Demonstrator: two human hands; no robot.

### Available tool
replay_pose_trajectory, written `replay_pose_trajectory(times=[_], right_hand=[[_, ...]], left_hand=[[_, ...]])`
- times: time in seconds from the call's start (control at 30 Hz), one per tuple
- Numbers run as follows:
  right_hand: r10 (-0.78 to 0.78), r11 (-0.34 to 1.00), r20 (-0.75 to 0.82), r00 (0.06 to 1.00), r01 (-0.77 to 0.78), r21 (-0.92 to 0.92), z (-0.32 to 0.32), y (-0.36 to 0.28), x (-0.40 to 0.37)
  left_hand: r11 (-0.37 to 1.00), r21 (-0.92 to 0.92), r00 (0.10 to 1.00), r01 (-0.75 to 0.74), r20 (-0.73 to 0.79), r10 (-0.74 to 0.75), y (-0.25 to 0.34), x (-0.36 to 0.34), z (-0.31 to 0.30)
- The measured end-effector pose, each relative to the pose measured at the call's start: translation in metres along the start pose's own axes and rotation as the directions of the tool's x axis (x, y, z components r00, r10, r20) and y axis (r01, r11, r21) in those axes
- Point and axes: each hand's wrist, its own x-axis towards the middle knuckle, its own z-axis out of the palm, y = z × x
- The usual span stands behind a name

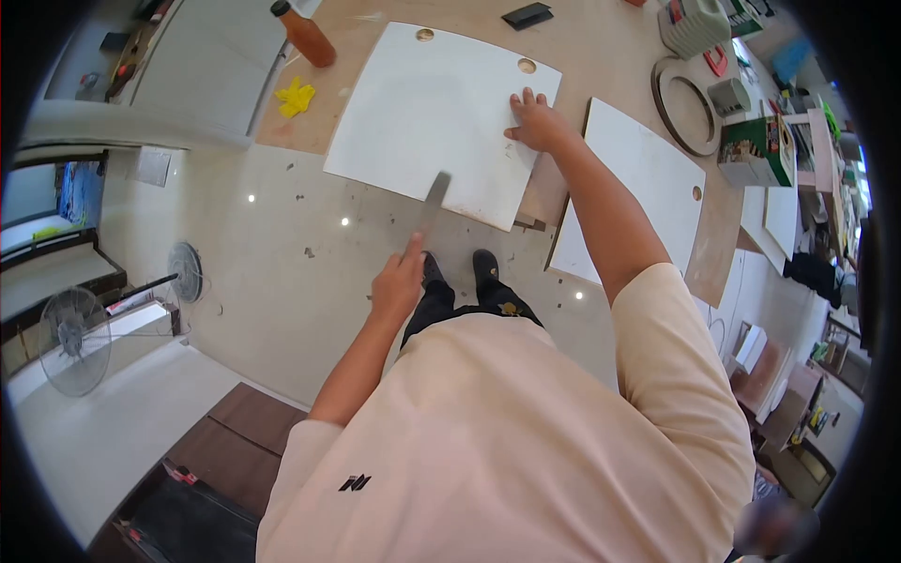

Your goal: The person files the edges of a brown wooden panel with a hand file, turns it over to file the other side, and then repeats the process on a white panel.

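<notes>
My left hand point(398, 284) is closed around the handle end of a flat file point(435, 199), its grey blade slightly blurred. The blade's tip reaches the near edge of a white board point(422, 113); whether it touches is hard to tell. Two round holes are cut near the board's far edge. On that board's right side, my right hand point(537, 122) lies flat with its fingers spread. A second white board point(633, 192) with a round hole lies to the right, under my right forearm.
An orange-brown bottle point(308, 38) and a yellow cloth-like piece point(295, 97) sit on the worktable point(601, 56) at left. A dark flat block point(527, 16) lies at the back. Rings point(683, 105), a jug point(694, 26) and a green-white box point(751, 155) stand right. Two fans point(75, 338) are at far left.
</notes>
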Motion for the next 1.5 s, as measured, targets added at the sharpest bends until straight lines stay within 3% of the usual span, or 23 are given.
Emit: replay_pose_trajectory(times=[0.07, 0.17, 0.27, 0.37, 0.47, 0.57, 0.67, 0.77, 0.87, 0.97, 1.07, 1.17, 1.27, 1.3, 1.4, 1.5], right_hand=[[-0.002, 1.0, -0.011, 1.0, 0.001, -0.009, 0.008, 0.0, 0.003], [0.006, 1.0, 0.018, 1.0, -0.006, -0.022, 0.002, -0.003, 0.002], [-0.024, 1.0, 0.007, 1.0, 0.024, -0.019, 0.006, 0.003, 0.003], [0.007, 1.0, 0.011, 1.0, -0.007, -0.017, 0.004, -0.001, 0.001], [0.006, 1.0, -0.001, 1.0, -0.006, 0.005, 0.013, 0.004, 0.008], [0.017, 1.0, 0.034, 0.999, -0.016, -0.011, 0.0, -0.002, 0.002], [0.002, 1.0, 0.019, 1.0, -0.002, -0.007, -0.001, -0.001, -0.003], [0.016, 1.0, -0.007, 1.0, -0.016, 0.01, 0.003, -0.001, -0.001], [-0.002, 1.0, -0.035, 0.999, 0.003, 0.023, 0.01, 0.003, 0.001], [0.011, 1.0, 0.004, 1.0, -0.011, 0.021, 0.006, 0.002, 0.003], [0.006, 1.0, 0.001, 1.0, -0.006, 0.009, 0.004, 0.003, 0.001], [0.01, 0.999, -0.001, 1.0, -0.01, 0.033, 0.003, 0.002, -0.002], [0.005, 1.0, 0.001, 1.0, -0.005, -0.007, 0.009, 0.005, 0.003], [0.009, 1.0, 0.017, 1.0, -0.009, -0.018, 0.006, 0.004, 0.003], [0.009, 1.0, 0.036, 0.999, -0.008, -0.023, -0.002, 0.0, 0.0], [-0.019, 1.0, 0.028, 0.999, 0.02, -0.024, -0.003, 0.003, 0.001]], left_hand=[[0.99, 0.09, 0.983, 0.107, 0.139, -0.119, -0.007, -0.017, -0.001], [0.999, 0.037, 0.997, -0.034, 0.071, 0.032, 0.017, 0.033, 0.025], [0.994, 0.102, 0.989, -0.032, 0.148, 0.016, 0.038, 0.056, 0.023], [1.0, 0.005, 0.999, -0.008, -0.047, 0.008, -0.003, 0.014, 0.018], [0.985, 0.091, 0.975, 0.146, 0.154, -0.159, -0.01, -0.001, -0.004], [0.999, 0.039, 0.999, -0.014, 0.043, 0.012, 0.011, 0.036, 0.02], [0.995, 0.104, 0.991, -0.002, 0.133, -0.012, 0.028, 0.049, 0.01], [0.999, 0.025, 0.999, 0.026, 0.029, -0.027, -0.006, 0.011, -0.002], [0.986, 0.095, 0.976, 0.138, 0.158, -0.152, -0.008, 0.0, -0.012], [0.996, 0.069, 0.996, -0.056, 0.077, 0.05, 0.016, 0.033, 0.014], [0.997, 0.068, 0.99, -0.038, 0.138, 0.028, 0.022, 0.041, 0.008], [0.997, 0.072, 0.999, 0.033, -0.026, -0.031, -0.038, 0.011, -0.004], [0.98, 0.093, 0.983, 0.178, -0.056, -0.173, -0.049, -0.002, -0.025], [0.993, 0.065, 0.99, 0.102, -0.104, -0.095, -0.051, -0.002, -0.012], [0.997, 0.063, 0.999, -0.035, -0.036, 0.038, -0.001, 0.003, 0.015], [0.998, 0.034, 0.997, -0.055, 0.049, 0.054, 0.037, -0.019, 0.023]])
